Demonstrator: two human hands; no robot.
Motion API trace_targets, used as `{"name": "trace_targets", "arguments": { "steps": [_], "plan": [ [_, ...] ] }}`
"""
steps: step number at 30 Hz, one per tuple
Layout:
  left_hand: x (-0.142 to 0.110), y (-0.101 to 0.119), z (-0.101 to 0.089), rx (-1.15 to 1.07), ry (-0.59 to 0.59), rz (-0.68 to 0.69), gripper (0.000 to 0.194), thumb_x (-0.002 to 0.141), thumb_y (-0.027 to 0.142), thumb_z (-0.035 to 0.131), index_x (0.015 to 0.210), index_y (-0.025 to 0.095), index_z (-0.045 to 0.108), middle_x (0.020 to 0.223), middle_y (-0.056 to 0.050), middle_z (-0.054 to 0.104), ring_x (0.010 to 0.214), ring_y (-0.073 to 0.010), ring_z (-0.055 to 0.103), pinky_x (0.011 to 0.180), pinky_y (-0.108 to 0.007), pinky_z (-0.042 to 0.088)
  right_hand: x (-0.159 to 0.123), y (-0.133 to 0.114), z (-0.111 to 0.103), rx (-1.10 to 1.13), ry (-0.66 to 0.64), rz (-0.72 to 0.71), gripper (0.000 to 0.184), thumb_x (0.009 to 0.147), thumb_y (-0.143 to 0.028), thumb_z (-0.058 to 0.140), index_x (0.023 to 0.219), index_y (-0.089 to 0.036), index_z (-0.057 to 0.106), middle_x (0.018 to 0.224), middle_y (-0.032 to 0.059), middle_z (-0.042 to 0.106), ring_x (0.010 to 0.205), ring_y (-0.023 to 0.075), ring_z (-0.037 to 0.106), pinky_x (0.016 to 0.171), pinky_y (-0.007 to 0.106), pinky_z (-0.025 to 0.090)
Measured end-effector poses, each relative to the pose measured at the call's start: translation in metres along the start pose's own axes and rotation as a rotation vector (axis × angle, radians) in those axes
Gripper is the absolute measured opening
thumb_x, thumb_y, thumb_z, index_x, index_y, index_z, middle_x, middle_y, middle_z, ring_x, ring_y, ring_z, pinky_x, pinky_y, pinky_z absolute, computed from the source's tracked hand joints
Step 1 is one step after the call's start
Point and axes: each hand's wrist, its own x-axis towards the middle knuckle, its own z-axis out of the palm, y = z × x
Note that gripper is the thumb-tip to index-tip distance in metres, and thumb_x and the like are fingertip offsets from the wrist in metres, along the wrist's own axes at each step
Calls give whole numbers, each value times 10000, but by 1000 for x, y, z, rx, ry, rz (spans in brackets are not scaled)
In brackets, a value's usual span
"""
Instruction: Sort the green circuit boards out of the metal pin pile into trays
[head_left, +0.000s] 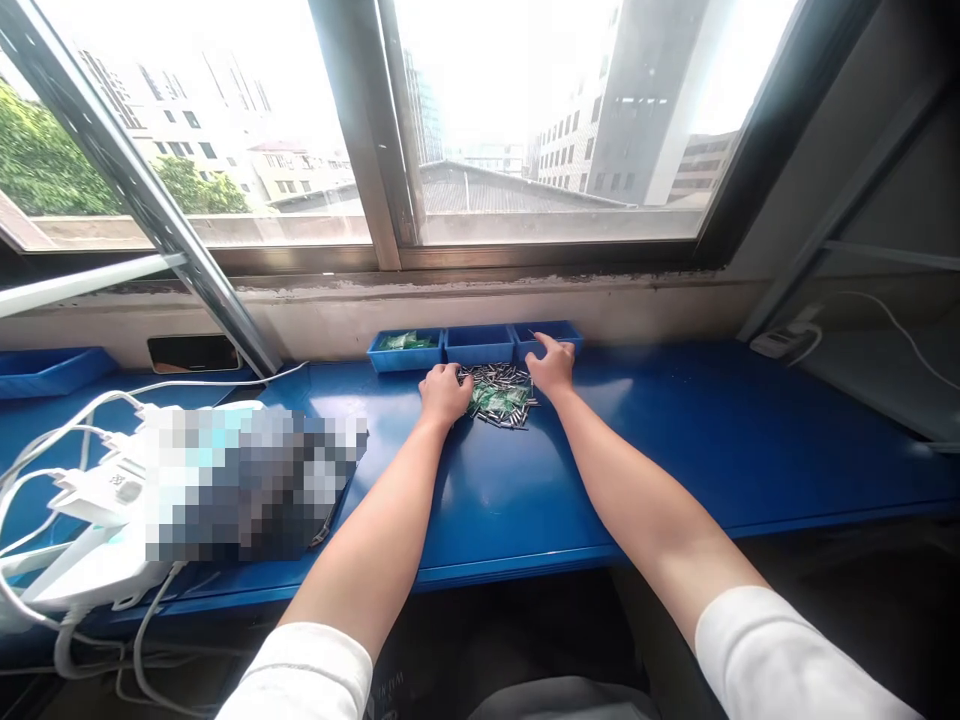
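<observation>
The small metal pieces (514,377) lay in a loose heap on the blue desk (510,500), just in front of the row of bins. They were slim and straight, and their long axes ran in many directions; several at the near edge lay roughly left to right. Which end was the front of any piece was too small to tell. Green packets (499,400) sat among them.

The left hand (445,393) rested at the heap's left edge, fingers curled downward; whether its grip had closed on a piece could not be told. The right hand (553,366) reached over the near side of the right bin (570,332), thumb and forefinger apart, a tiny dark piece at the fingertips; whether it was gripped was unclear. The middle bin (480,345) stood beside the left bin (379,350), which held more green packets.
</observation>
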Motion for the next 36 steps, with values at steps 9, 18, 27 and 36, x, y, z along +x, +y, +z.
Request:
{"name": "trace_targets", "arguments": {
  "steps": [9,18,27,36],
  "plan": [
    [2,-1,4,6,-83,6,382,847,421,464,1125,206,614,1193,-139,580,1161,-316,508,974,-452,397,7,14,10,-100,-101,8,586,816,-433,594,1358,-248,470,1470,90,307,1163,367,346,964,559,321],
    [1,-2,6,23,-129,85,435,866,454,428,1173,196,598,1230,-138,584,1170,-306,512,968,-416,404,-13,-7,17,-78,-234,-280,280,814,-265,597,1065,-167,671,1084,104,590,1059,276,460,966,402,379],
    [0,-1,4,54,-149,96,478,856,464,428,1219,187,566,1273,-146,562,1197,-310,498,982,-425,393,-26,-16,21,-156,-495,-350,202,823,-318,642,980,-215,716,1014,78,635,999,245,542,908,353,414],
    [-2,0,3,50,-147,100,452,842,458,462,1205,211,569,1266,-124,565,1200,-290,494,989,-403,387,-25,-18,18,-31,-465,-382,44,795,-211,680,787,-204,722,814,29,656,781,179,600,765,279,455]
  ]
}}
